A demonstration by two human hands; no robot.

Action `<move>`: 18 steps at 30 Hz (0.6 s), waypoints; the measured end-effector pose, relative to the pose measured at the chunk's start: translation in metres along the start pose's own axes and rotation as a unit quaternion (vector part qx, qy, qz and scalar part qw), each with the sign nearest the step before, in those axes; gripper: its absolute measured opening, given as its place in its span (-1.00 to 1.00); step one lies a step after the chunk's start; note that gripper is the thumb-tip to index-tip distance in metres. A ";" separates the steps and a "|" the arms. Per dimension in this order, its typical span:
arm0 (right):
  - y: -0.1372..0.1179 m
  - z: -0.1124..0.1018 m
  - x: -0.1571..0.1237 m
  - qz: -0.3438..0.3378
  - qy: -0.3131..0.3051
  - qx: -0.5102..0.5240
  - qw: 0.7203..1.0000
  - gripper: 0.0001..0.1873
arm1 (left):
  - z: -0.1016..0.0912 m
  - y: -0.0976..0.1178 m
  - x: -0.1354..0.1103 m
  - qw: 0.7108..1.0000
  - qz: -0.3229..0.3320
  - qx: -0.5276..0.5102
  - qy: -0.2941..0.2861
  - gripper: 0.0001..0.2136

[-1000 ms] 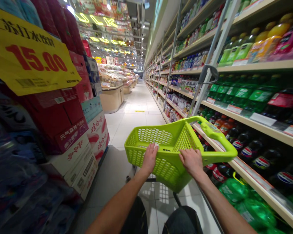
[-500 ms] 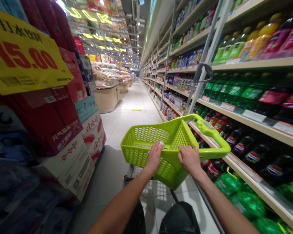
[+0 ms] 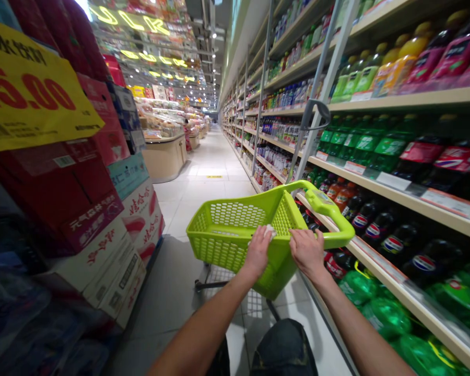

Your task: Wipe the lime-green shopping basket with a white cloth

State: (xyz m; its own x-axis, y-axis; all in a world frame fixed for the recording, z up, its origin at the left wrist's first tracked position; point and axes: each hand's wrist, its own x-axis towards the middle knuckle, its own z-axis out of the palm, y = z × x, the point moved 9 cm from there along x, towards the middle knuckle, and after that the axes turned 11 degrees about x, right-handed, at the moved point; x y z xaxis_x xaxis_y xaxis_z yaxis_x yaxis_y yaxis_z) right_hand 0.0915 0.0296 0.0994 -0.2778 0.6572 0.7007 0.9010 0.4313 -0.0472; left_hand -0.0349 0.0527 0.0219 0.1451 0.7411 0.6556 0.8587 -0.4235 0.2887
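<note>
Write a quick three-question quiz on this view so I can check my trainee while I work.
1. True or false: the right grip is lifted clear of the green cart.
2. What shows at the fingertips of the left grip?
A a pen
B a white wad
C a set of keys
3. Fill in: the drink shelves stand on the wearer's ____ side of the aisle.

Key:
1. False; it rests on the cart's near side.
2. B
3. right
</note>
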 end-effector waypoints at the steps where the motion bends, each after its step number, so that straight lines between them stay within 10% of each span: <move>1: 0.001 -0.001 0.000 0.000 0.003 0.002 1.000 -0.72 | -0.004 -0.009 -0.002 1.000 0.002 0.005 -0.002 -0.49; 6: 0.001 -0.002 -0.001 0.011 0.010 0.013 1.000 -0.71 | -0.033 -0.083 -0.012 0.988 -0.140 0.046 0.037 -0.49; 13: -0.003 0.001 -0.001 -0.001 0.007 0.012 1.000 -0.71 | 0.000 0.012 0.004 1.000 0.018 0.000 0.011 -0.50; 18: -0.002 -0.003 -0.003 -0.006 0.025 0.013 1.000 -0.71 | -0.024 -0.049 -0.009 0.997 -0.048 0.038 0.051 -0.48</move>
State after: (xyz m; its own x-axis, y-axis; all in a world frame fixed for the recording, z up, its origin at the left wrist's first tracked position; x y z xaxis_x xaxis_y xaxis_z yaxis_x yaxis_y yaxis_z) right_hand 0.0916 0.0252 0.0994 -0.2715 0.6195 0.7366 0.8884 0.4556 -0.0558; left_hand -0.0898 0.0540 0.0186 0.0130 0.7177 0.6962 0.9019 -0.3091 0.3017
